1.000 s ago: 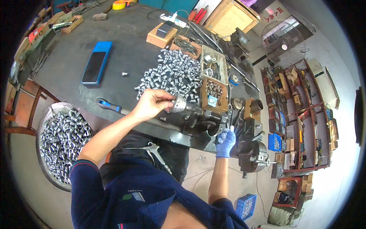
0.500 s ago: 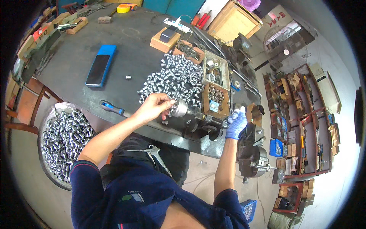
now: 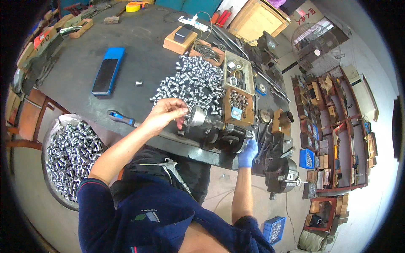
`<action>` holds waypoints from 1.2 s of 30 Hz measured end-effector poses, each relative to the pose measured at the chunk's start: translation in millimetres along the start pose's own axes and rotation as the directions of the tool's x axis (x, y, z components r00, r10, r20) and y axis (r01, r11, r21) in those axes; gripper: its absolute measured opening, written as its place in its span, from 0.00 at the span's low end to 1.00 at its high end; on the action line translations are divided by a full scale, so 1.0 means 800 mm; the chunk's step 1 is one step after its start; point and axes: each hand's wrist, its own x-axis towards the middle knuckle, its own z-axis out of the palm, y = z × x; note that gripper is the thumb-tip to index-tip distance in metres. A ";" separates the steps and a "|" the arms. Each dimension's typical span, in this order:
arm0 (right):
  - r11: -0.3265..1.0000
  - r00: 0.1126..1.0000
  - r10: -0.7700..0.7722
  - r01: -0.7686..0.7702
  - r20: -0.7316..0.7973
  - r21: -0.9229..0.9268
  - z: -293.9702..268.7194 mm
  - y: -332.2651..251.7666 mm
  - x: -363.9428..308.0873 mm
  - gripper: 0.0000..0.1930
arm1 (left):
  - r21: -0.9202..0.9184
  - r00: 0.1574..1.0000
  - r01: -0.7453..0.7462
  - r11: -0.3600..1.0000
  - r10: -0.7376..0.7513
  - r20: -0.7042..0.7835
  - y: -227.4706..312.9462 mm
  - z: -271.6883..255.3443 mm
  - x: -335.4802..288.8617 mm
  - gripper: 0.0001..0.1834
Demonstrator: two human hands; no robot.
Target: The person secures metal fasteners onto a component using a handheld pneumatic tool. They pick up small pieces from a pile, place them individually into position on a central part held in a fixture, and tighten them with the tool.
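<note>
My bare left hand (image 3: 169, 113) is closed in a pinch at the front of a round metal chuck (image 3: 197, 117); whatever its fingertips hold is hidden. The chuck sits on the left end of a small bench machine (image 3: 217, 125) at the table's near edge. At the machine's right end is my right hand (image 3: 248, 154), in a blue glove, beside a dark handwheel (image 3: 231, 143). Its fingers are blurred, so their grip is unclear. Behind the chuck lies a heap of short shiny metal sleeves (image 3: 190, 82), with one loose sleeve (image 3: 139, 83) farther left.
A round metal tub (image 3: 48, 168) full of sleeves stands at lower left. A blue-handled tool (image 3: 121, 118) and a blue-and-black case (image 3: 107, 71) lie on the table. Boxes of small parts (image 3: 238, 114) sit behind the machine. An air gun (image 3: 175, 173) lies near my lap.
My right hand has come left and nearer to me, beside the handwheel. My left hand stays at the chuck, its fingertips slightly farther left. The view has shifted slightly.
</note>
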 end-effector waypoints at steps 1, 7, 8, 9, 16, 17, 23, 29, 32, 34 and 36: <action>0.985 0.993 -0.111 0.106 -0.029 -0.137 -0.012 0.013 0.040 0.11 | 0.030 1.000 -0.002 1.000 0.002 0.008 0.006 -0.002 -0.002 0.11; 0.988 0.983 -0.146 0.140 0.112 0.058 0.052 -0.060 0.066 0.06 | 0.460 0.973 0.079 0.884 0.033 -0.229 0.050 -0.099 -0.097 0.08; 0.975 0.973 -0.207 0.197 0.102 0.105 0.057 -0.073 0.052 0.05 | 0.544 0.957 0.106 0.832 0.064 -0.283 0.059 -0.116 -0.122 0.08; 0.951 0.948 -0.292 0.275 0.123 0.139 0.057 -0.079 0.038 0.06 | 0.561 0.914 0.134 0.817 0.117 -0.389 0.059 -0.139 -0.152 0.07; 0.901 0.864 -0.426 0.378 0.268 0.213 0.014 -0.080 -0.062 0.12 | 0.713 0.797 0.604 -0.357 0.278 -0.536 0.069 -0.241 -0.320 0.12; 0.916 0.889 -0.395 0.362 0.233 0.172 0.005 -0.070 -0.069 0.13 | 0.719 0.766 0.636 -0.281 0.336 -0.547 0.077 -0.221 -0.306 0.12; 0.985 0.994 -0.108 0.105 0.014 0.135 -0.032 0.001 -0.034 0.14 | 0.948 0.916 0.296 0.114 0.248 -0.315 0.054 -0.121 -0.127 0.15; 0.993 0.993 -0.111 0.112 -0.045 0.038 -0.017 0.006 -0.020 0.15 | 0.996 0.983 0.089 0.013 0.160 -0.090 -0.021 -0.091 -0.001 0.12; 0.992 0.994 -0.111 0.111 -0.004 0.059 -0.018 0.005 -0.032 0.15 | 0.998 0.980 0.056 0.040 0.191 -0.063 -0.033 -0.096 -0.003 0.11; 0.990 0.994 -0.109 0.107 0.015 0.095 -0.019 0.003 -0.035 0.14 | 1.000 0.978 0.011 0.002 0.207 -0.011 -0.032 -0.097 -0.009 0.07; 0.986 0.994 -0.112 0.110 0.012 0.124 -0.025 0.004 -0.034 0.13 | 0.994 0.970 -0.054 -0.099 0.231 0.076 -0.033 -0.105 -0.015 0.07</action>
